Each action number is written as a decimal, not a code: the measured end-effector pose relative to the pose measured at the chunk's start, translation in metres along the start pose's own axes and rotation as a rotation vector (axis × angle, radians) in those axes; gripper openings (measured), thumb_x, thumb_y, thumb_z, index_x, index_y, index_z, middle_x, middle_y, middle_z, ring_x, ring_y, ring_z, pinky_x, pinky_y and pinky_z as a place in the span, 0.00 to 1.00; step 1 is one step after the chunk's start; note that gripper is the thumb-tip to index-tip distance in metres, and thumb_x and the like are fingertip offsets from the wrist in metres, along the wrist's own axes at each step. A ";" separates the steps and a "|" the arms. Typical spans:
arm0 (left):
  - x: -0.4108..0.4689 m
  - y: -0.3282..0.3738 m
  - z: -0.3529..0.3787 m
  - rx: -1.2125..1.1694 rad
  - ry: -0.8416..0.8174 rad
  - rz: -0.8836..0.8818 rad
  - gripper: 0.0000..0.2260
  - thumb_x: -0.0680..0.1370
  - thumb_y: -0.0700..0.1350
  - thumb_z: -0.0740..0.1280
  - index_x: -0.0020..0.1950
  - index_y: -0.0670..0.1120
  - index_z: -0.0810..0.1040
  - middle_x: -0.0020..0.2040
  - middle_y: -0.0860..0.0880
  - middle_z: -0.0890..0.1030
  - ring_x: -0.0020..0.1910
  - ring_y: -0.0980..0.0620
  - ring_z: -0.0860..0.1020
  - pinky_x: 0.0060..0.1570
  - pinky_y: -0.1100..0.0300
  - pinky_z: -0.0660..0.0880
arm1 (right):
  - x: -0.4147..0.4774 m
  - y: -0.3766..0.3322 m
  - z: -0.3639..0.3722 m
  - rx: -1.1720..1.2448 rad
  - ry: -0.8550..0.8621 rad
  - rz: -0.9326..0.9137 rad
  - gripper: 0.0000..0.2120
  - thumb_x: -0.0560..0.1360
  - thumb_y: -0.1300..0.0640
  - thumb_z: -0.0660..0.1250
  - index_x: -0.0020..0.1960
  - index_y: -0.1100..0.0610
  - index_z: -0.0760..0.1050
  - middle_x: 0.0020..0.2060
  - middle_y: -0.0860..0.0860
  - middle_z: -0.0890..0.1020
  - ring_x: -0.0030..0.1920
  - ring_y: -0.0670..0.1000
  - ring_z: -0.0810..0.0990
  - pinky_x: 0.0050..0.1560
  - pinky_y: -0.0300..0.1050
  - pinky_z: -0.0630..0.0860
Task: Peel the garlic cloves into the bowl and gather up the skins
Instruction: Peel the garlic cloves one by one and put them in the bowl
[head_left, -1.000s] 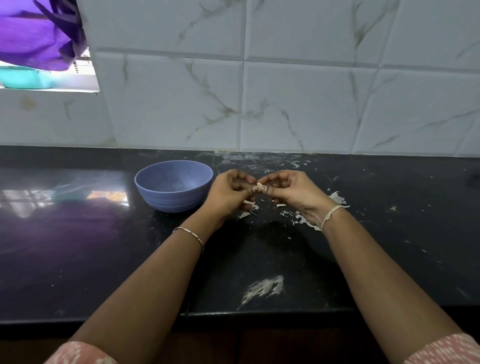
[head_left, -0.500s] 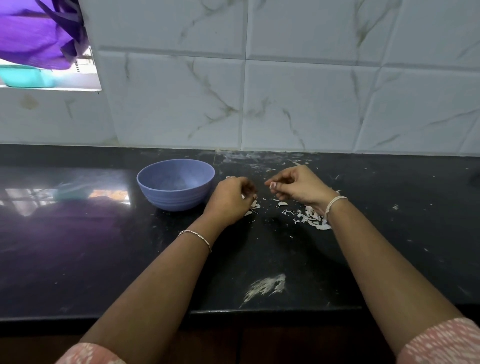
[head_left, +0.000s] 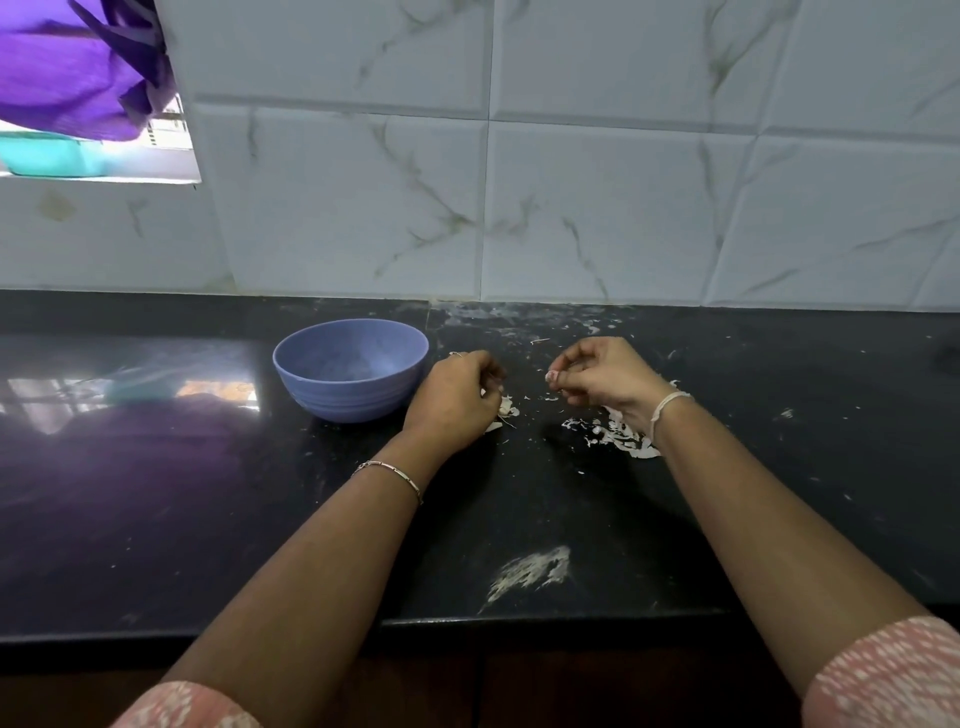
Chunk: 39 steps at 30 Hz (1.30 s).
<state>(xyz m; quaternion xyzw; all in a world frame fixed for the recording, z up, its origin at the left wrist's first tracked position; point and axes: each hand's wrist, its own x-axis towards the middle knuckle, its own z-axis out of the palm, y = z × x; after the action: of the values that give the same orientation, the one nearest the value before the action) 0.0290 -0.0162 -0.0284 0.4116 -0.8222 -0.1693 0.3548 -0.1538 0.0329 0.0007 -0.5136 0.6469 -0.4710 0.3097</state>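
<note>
Counter (head_left: 156, 519), dark. Right hand (head_left: 608, 379) pinches pale scrap (head_left: 550, 375); left hand (head_left: 457, 400) curled, contents hidden. Bowl (head_left: 350, 369) just left of it; skins (head_left: 631, 441) by right wrist. Advisable: carry any clove fully over bowl before releasing.

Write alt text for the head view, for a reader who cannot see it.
A person's left hand and right hand, fingers curled, are apart and low over a black counter strewn with garlic skins; whether either holds anything is too small to tell. A blue bowl stands just left of the left hand, before a white tiled wall.
</note>
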 end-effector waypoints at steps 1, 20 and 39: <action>0.000 0.000 0.000 0.000 0.005 -0.003 0.08 0.78 0.40 0.66 0.55 0.46 0.80 0.47 0.51 0.83 0.47 0.51 0.80 0.52 0.52 0.78 | -0.002 -0.006 -0.004 0.001 -0.046 0.011 0.05 0.73 0.70 0.70 0.42 0.63 0.78 0.34 0.56 0.82 0.34 0.50 0.79 0.33 0.36 0.79; 0.002 0.001 -0.001 -0.003 0.047 -0.024 0.08 0.77 0.41 0.66 0.56 0.47 0.80 0.45 0.54 0.81 0.47 0.52 0.79 0.50 0.52 0.78 | -0.023 -0.018 0.009 -0.986 0.144 -0.527 0.03 0.76 0.58 0.67 0.45 0.51 0.76 0.43 0.45 0.79 0.44 0.48 0.77 0.42 0.42 0.69; 0.010 0.007 0.005 -0.479 0.071 -0.022 0.09 0.72 0.42 0.76 0.51 0.45 0.83 0.44 0.50 0.84 0.40 0.52 0.81 0.43 0.57 0.81 | -0.015 -0.007 0.018 0.399 -0.114 0.049 0.03 0.76 0.64 0.68 0.45 0.58 0.77 0.39 0.52 0.81 0.33 0.44 0.74 0.28 0.32 0.69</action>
<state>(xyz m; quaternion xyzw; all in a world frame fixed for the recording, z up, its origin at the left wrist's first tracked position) 0.0174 -0.0203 -0.0237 0.3303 -0.7412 -0.3486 0.4690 -0.1308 0.0412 -0.0005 -0.4521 0.5342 -0.5523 0.4529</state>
